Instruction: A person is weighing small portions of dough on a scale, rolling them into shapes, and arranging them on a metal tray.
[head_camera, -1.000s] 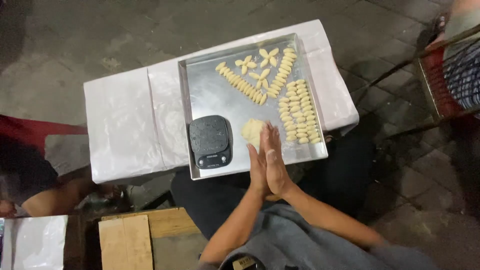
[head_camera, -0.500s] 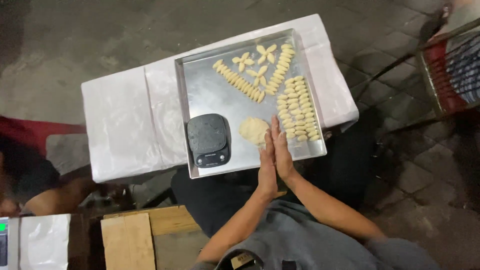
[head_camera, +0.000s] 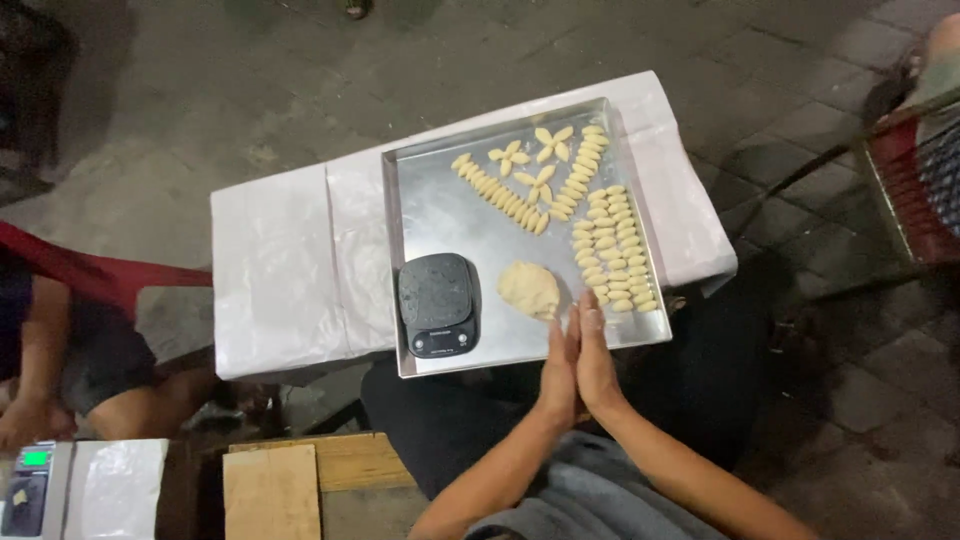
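Head view: a metal tray (head_camera: 440, 215) lies tilted on a white-covered surface (head_camera: 280, 270) at frame centre, its near edge overhanging the surface toward the person's lap. Bare metal stays free in the tray's left half and centre; the right half is filled with rows of small dough pieces (head_camera: 612, 245), their long axes mostly across the rows. A black scale (head_camera: 437, 303) sits at the tray's lower left, a dough lump (head_camera: 531, 290) just right of it, roundish, no clear long axis. Both forearms rise from the bottom of the frame. The left hand (head_camera: 558, 372) and right hand (head_camera: 598, 360) press flat, palm to palm, fingers straight, pointing toward the lump, over the tray's near edge. Whether the grip holds anything between the palms cannot be told.
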